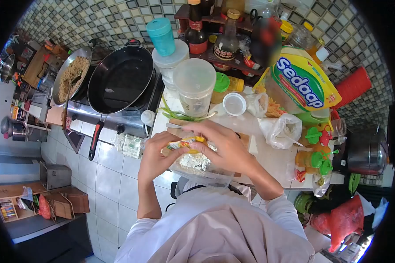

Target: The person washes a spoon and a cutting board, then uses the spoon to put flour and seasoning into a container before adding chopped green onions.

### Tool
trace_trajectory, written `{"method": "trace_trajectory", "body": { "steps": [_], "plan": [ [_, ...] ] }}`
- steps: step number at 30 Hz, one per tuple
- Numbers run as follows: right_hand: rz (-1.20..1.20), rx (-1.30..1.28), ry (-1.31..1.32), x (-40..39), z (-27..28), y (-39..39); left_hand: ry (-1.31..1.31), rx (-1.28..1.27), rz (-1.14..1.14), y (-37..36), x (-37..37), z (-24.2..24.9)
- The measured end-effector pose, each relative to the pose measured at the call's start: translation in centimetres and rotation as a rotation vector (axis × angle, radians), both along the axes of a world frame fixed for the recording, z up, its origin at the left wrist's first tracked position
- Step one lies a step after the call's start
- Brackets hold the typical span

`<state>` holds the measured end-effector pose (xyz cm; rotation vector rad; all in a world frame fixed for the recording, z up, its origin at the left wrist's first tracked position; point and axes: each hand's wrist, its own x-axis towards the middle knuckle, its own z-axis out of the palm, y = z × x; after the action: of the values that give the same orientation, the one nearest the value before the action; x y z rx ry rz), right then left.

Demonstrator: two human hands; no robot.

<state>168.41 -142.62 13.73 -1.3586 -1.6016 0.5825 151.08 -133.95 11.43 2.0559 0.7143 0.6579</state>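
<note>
Both my hands meet over the counter's front edge on a small yellow food packet [189, 142]. My left hand [158, 153] pinches its left end and my right hand [224, 147] covers its right side from above. Beneath the hands lies a clear plastic bag [197, 164] holding a pale block, apparently dry noodles. Just beyond my fingers are green stalks [180, 115] and a wooden cutting board [243, 139] edge.
An empty black wok [118, 81] and a pan of fried rice [72, 72] sit on the stove at left. Clear lidded tubs [194, 85], sauce bottles [196, 30], a large Sedaap oil pouch [300, 83], knotted bags and green-capped cups [314, 158] crowd the white counter [272, 160].
</note>
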Motion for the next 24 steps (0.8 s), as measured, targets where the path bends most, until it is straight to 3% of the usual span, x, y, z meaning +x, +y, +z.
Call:
{"method": "trace_trajectory", "body": {
  "steps": [4,6,12,16,18,22,24],
  "plan": [
    [0.003,-0.221,0.147,0.3,-0.3,0.0,-0.096,-0.118,0.164,-0.7,-1.4,-1.1],
    [0.081,-0.392,-0.018,0.7,-1.6,0.1,-0.08,-0.14,0.177,-1.3,-1.6,-1.7],
    [0.02,-0.087,-0.066,-0.5,-2.9,0.3,-0.013,-0.132,0.166,-2.2,-1.5,-2.6],
    [0.087,-0.078,-0.098,-0.1,-3.1,0.3,0.017,-0.117,0.203,-2.4,-1.3,-2.5],
    [-0.023,-0.058,-0.222,-0.4,-2.8,0.3,0.009,-0.079,0.209,-2.4,-1.1,-2.4],
    [0.101,-0.07,-0.14,0.3,-2.7,0.1,0.018,0.103,0.208,-2.0,-1.0,-1.8],
    [-0.106,-0.07,-0.18,0.3,-3.2,0.0,0.005,0.107,0.218,-1.8,-1.1,-2.2]
  ]
}}
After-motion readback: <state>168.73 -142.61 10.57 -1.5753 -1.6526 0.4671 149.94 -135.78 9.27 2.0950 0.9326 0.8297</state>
